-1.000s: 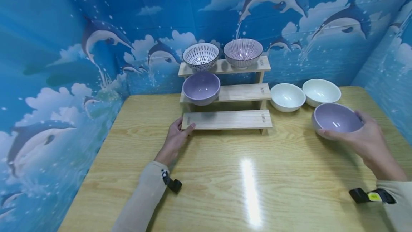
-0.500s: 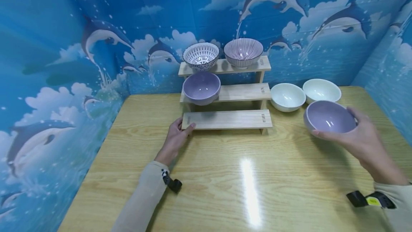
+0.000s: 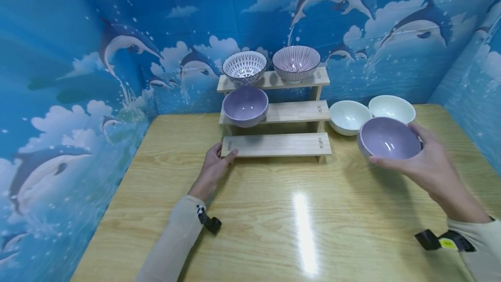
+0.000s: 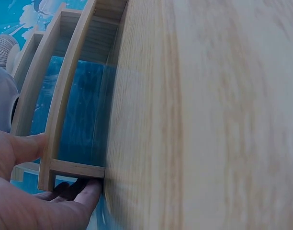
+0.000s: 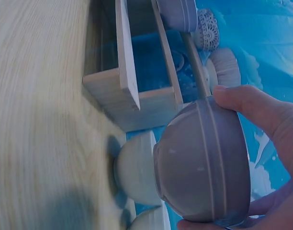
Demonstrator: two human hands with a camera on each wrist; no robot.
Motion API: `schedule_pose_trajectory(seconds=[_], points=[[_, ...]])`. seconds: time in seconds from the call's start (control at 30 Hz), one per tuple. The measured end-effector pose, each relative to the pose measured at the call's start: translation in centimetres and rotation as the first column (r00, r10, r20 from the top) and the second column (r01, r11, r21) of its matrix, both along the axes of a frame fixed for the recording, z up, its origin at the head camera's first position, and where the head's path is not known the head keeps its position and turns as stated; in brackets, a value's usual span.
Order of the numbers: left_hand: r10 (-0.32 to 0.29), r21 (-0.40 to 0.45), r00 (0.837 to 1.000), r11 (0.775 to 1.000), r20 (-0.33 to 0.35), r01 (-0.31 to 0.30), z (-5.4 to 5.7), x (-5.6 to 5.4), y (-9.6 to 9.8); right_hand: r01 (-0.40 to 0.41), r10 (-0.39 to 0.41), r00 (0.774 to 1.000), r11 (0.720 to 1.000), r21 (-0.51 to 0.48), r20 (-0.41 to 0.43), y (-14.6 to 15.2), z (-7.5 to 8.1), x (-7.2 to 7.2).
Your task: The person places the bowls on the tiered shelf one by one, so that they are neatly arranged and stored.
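Right hand (image 3: 430, 171) held a purple bowl (image 3: 387, 138) above the table (image 3: 258, 212).
I had thumb and fingers spread round the bowl: mouth up, foot-to-rim axis roughly upright, light streak (image 3: 389, 146) inside. Left hand (image 3: 211, 166) pinched the lowest shelf (image 3: 275, 145) at its left end. Farther: two white bowls (image 3: 349, 117), glossy inside; a second purple bowl (image 3: 245, 107) on the middle shelf (image 3: 297, 112); black-and-white bowl (image 3: 244, 68) and striped bowl (image 3: 296, 63) on the top shelf (image 3: 322, 77).
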State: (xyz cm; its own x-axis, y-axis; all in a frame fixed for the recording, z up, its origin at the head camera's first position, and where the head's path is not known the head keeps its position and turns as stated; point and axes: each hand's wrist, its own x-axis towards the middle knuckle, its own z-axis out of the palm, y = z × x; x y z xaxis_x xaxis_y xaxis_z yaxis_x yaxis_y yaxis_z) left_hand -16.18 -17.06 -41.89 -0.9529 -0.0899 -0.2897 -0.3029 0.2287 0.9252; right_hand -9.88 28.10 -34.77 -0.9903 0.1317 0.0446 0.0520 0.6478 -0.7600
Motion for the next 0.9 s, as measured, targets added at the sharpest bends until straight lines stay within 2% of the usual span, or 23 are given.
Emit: schedule_pose_trajectory(seconds=[0.13, 0.53, 0.9], points=[[-0.003, 0.005, 1.000, 1.000, -0.002, 0.003, 0.0, 0.0, 0.0, -0.021, 0.021, 1.000, 1.000, 0.008, 0.011, -0.8, 0.5, -0.2], [-0.004, 0.010, 1.000, 1.000, -0.008, 0.004, 0.0, 0.0, -0.1, -0.096, 0.096, 0.995, 0.995, -0.005, -0.027, -3.8, 1.7, -1.5], [-0.010, 0.022, 1.000, 1.000, -0.009, 0.010, -0.1, 0.0, -0.1, -0.125, 0.126, 0.992, 0.991, 0.043, -0.019, -6.2, 2.8, -2.3]])
